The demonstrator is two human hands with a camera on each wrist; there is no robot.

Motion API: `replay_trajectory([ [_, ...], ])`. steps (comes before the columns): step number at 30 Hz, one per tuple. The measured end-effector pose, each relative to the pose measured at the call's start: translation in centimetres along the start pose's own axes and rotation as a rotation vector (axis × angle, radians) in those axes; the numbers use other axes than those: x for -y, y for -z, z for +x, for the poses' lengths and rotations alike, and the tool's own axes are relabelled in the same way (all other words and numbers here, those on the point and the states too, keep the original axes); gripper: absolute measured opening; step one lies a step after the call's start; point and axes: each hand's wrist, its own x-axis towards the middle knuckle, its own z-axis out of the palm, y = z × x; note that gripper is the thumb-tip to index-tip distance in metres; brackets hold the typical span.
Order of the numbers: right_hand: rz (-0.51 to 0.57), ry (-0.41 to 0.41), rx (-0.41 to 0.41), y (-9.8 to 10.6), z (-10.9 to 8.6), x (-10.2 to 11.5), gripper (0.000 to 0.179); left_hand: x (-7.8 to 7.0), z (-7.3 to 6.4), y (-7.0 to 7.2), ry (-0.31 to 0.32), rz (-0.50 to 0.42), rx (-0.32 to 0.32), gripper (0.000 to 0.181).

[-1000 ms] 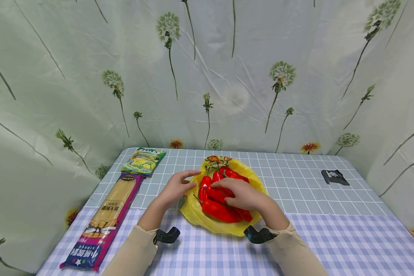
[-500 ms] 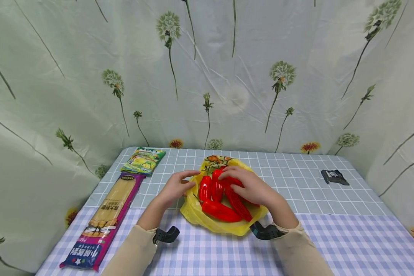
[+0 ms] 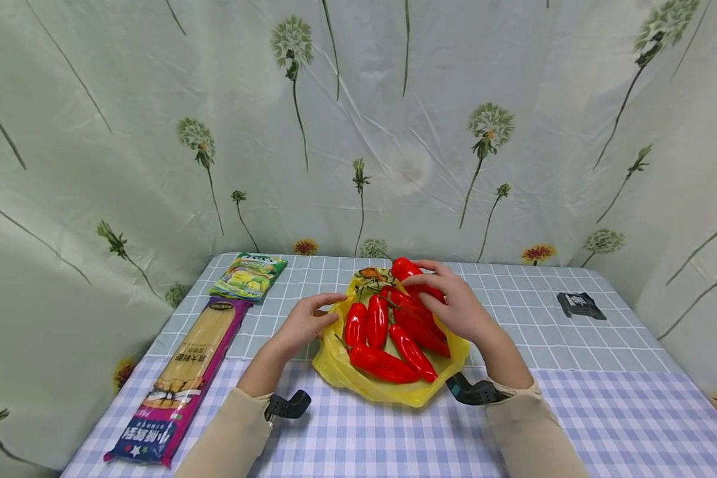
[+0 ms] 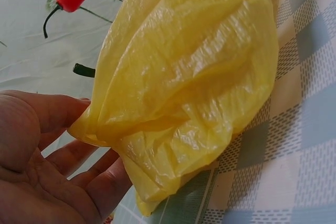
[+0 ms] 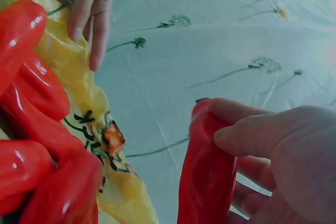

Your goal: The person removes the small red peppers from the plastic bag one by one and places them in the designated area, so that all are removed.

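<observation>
A yellow plastic bag [image 3: 336, 380] lies spread wide at the middle of the table, with several glossy red chili peppers [image 3: 382, 365] inside. My left hand [image 3: 301, 324] pinches the bag's left rim between thumb and fingers; the yellow film [image 4: 189, 82] fills much of the left wrist view. At the bag's far right side, my right hand [image 3: 461, 304] grips one red chili pepper [image 3: 403, 267] between thumb and fingers. That pepper [image 5: 203, 177] is held up beside the bag in the right wrist view, its lower end cut off by the frame.
A long pack of spaghetti [image 3: 182, 378] lies at the left, with a green and yellow packet [image 3: 249, 277] behind it. Far right is a small black packet [image 3: 581, 306]. A grey grid cloth and a checked cloth [image 3: 370, 445] cover the table. A dandelion-print curtain [image 3: 406, 133] hangs behind.
My right hand has moved up and to the right from among the peppers, lifting one chili pepper. Other peppers in the bag have shifted. My left hand stays at the rim.
</observation>
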Motion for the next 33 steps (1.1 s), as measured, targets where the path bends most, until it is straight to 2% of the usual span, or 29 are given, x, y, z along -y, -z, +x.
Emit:
replay_trajectory([
  [4, 0.035, -0.032, -0.043, 0.7, -0.1, -0.8, 0.032, 0.1, 0.0, 0.1, -0.003, -0.001, 0.004, 0.039],
  [9, 0.055, -0.122, -0.081, 1.5, -0.2, -2.0, 0.037, 0.1, -0.1, 0.2, 0.001, -0.001, 0.001, 0.039],
  [15, 0.081, -0.192, -0.128, 2.4, -0.4, -3.6, 0.039, 0.1, -0.1, 0.3, -0.002, 0.005, -0.004, 0.039],
  [21, 0.088, -0.318, -0.169, 2.6, -0.7, -5.7, 0.042, 0.2, 0.0, 0.2, -0.007, 0.008, -0.012, 0.038],
  [33, 0.07, -0.563, -0.111, 1.8, -1.2, -9.1, 0.053, 0.4, 0.0, -0.1, 0.004, 0.002, -0.02, 0.038],
])
